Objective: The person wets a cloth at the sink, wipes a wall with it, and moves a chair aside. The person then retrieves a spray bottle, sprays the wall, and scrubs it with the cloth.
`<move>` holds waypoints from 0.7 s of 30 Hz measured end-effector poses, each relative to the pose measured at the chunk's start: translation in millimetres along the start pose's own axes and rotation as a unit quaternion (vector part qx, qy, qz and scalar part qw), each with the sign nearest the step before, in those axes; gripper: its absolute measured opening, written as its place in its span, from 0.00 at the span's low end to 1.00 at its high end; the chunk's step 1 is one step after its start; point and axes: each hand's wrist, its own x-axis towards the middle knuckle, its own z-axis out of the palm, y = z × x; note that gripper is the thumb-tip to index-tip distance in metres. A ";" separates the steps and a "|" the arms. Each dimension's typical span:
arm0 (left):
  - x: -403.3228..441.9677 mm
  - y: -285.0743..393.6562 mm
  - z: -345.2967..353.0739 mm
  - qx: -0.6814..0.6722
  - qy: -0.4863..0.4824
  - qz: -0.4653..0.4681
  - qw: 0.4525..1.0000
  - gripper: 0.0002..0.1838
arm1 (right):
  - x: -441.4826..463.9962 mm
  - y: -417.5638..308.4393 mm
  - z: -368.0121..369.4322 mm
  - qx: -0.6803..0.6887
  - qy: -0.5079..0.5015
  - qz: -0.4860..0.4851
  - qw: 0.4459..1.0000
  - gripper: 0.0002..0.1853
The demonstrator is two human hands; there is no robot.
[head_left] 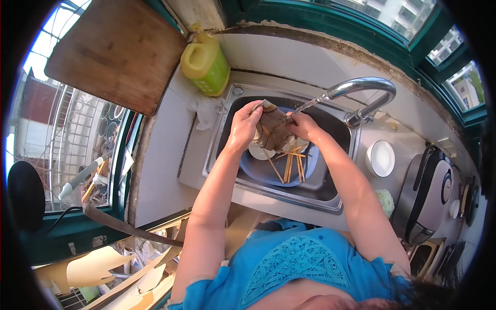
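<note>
Clock centred on the cloth, twelve away from the wearer.

Nearest, six o'clock: the sink's front rim (281,195), both forearms reaching over it. Next, the blue basin (253,174) inside the sink, with chopsticks (290,168) at five o'clock and white bowls (261,151) just under the cloth.

Cloth (273,129): brown, hangs bunched above the basin. Left hand (245,123), nine to ten o'clock, pinches its upper corner between thumb and fingers. Right hand (304,126), three o'clock, pinches the opposite edge; fingertips partly hidden. Water from the tap (380,87), two o'clock, falls by the right hand.

Handling, my judgement: spread the folds between both pinches, bring the middle under the stream, turn and squeeze low to limit splash. Wet cloth may sag onto the chopsticks; lift before shifting.

Edges: spout close over the right hand, so swing wide of it. Most play lies at four o'clock, between basin and sink wall. Beyond: white bowl (382,158) at four, jug (206,67) at ten to eleven.
</note>
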 end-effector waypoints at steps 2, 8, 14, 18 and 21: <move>2.4 -10.0 -9.5 -0.031 0.010 -0.027 0.999 0.17 | 1.1 4.2 -0.2 -0.026 0.043 -0.037 0.998 0.13; -1.8 4.3 -5.8 0.334 -0.103 -0.041 0.936 0.30 | -15.6 -68.1 -24.9 0.203 0.037 -0.092 0.974 0.10; 11.7 7.5 3.2 0.340 -0.050 0.044 0.938 0.23 | -11.5 -72.8 -41.9 0.236 0.019 -0.148 0.960 0.11; 15.9 7.4 40.2 0.274 -0.133 -0.071 0.950 0.19 | -10.4 -90.4 -38.7 0.139 0.035 -0.148 0.979 0.20; 22.5 5.2 42.3 -0.048 -0.064 -0.182 0.980 0.13 | -20.3 -60.8 -22.0 0.424 0.054 -0.097 0.899 0.30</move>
